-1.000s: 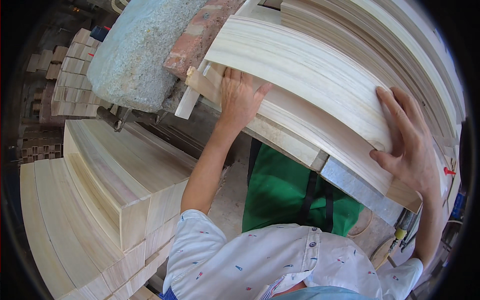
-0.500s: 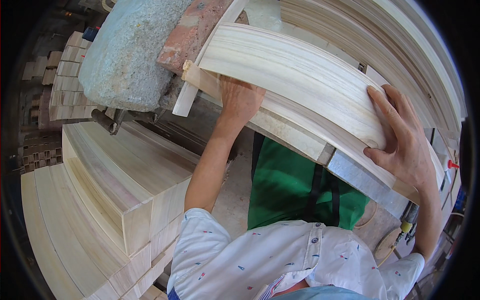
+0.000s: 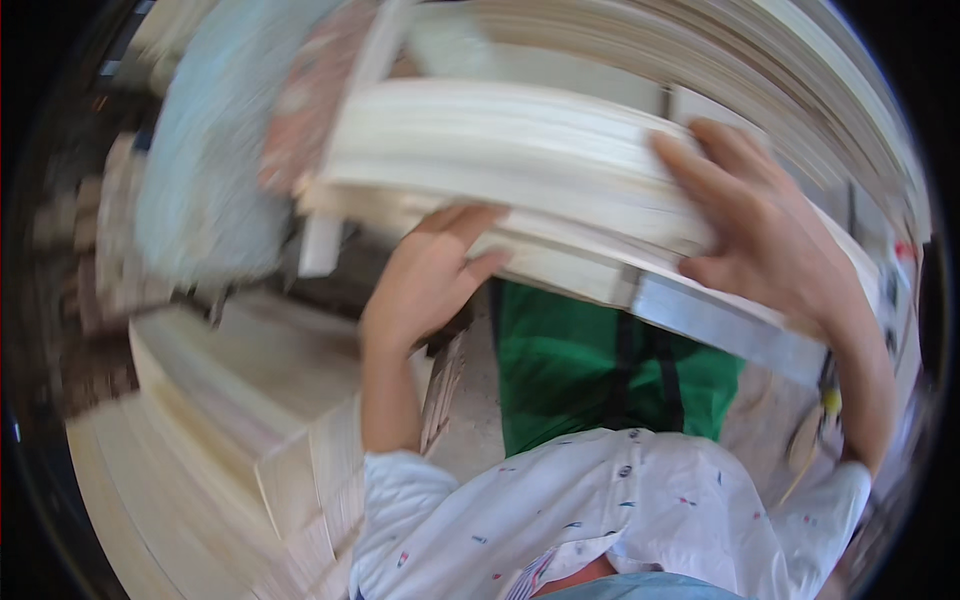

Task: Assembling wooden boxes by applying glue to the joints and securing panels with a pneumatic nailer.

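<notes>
A wide, pale wooden board (image 3: 490, 135) with streaked grain lies across a workbench before me, blurred by motion. Beneath its near edge show thinner wooden strips (image 3: 560, 240). My right hand (image 3: 765, 225) spans the board's right end, thumb at the near edge and fingers over the top, gripping it. By the near edge, left of the middle, is my left hand (image 3: 420, 275), fingers stretched and thumb apart. Its fingertips are at the strips; blur hides whether they touch. A light wooden batten (image 3: 320, 245) stands at the board's left end.
A rough grey stone block (image 3: 215, 160) and a reddish brick (image 3: 315, 100) sit at the left. Stacked curved wooden pieces (image 3: 170, 470) fill the lower left. Long strips (image 3: 720, 40) are piled at the far side. A metal plate (image 3: 715, 315) edges the bench.
My left hand has come out from under the board's near edge, and its fingers now show. The right hand stays on the board's right end. The whole view has shifted and blurred.
</notes>
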{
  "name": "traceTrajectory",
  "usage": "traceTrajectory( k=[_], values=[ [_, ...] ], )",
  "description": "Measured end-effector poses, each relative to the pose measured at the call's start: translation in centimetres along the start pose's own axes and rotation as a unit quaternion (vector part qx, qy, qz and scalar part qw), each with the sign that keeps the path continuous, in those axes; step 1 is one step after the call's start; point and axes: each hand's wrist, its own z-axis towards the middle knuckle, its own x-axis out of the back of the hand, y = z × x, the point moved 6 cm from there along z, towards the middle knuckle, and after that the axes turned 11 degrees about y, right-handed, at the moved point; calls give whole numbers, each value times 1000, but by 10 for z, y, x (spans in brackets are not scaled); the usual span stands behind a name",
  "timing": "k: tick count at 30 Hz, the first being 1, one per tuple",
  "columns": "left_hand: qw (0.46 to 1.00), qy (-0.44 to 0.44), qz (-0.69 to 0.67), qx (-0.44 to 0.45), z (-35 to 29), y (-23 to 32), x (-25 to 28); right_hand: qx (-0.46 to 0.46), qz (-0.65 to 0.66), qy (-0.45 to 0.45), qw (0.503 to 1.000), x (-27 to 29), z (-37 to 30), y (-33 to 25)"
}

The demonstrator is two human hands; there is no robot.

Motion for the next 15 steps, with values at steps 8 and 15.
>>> traceTrajectory(
  k=[8, 15],
  values=[
    [973, 94, 84, -196, 37, 97, 47, 100, 41, -16, 994, -26, 20, -8],
    [971, -128, 104, -175, 66, 77, -18, 55, 21, 3, 998, -23, -3, -1]
  ],
)
